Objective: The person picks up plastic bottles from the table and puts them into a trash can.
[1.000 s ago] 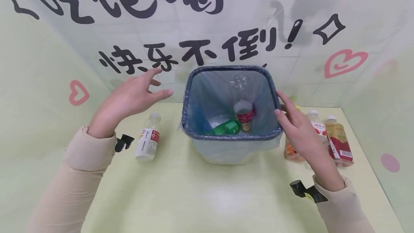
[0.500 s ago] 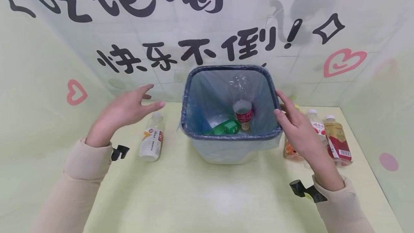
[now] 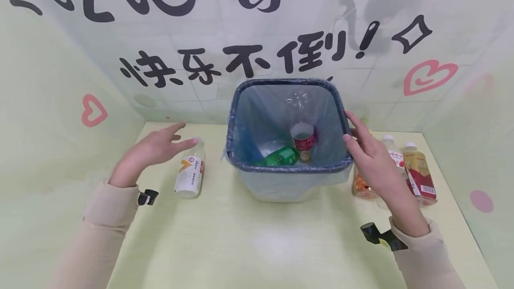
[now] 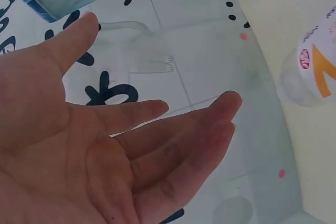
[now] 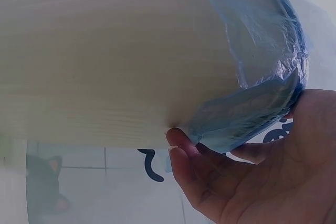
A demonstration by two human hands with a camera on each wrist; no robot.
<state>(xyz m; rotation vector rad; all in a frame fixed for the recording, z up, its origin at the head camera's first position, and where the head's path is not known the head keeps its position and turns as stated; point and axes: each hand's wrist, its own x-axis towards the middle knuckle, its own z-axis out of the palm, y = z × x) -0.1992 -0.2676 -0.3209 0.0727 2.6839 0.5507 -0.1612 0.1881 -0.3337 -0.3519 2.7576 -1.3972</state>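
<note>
In the head view my left hand (image 3: pixel 154 148) hovers beside a white-labelled bottle (image 3: pixel 190 171), thumb and fingers spread, holding nothing. Its thumb tip overlaps the bottle's cap; contact is unclear. The left wrist view shows the bare palm (image 4: pixel 121 145) with the bottle (image 4: pixel 315 66) apart from it at the right. My right hand (image 3: pixel 371 157) holds the right rim of a bin (image 3: pixel 281 186), thumb at the rim and fingers against the outer wall. Blue plastic film (image 5: pixel 241 114) hangs over that wall in the right wrist view. Inside the bin lie a green bottle (image 3: pixel 283 157) and a clear bottle with a red label (image 3: pixel 304 142).
Right of the bin, partly behind my right hand, stand several bottles, among them a red-and-gold one (image 3: pixel 419 173) and one with an orange-patterned bottom (image 3: pixel 363 188). A lettered wall (image 3: pixel 257 97) closes off the back of the pale table (image 3: pixel 257 244).
My left hand has moved down and a little to the left, towards the white-labelled bottle, which has turned so its label shows differently. The right hand stays on the bin's rim.
</note>
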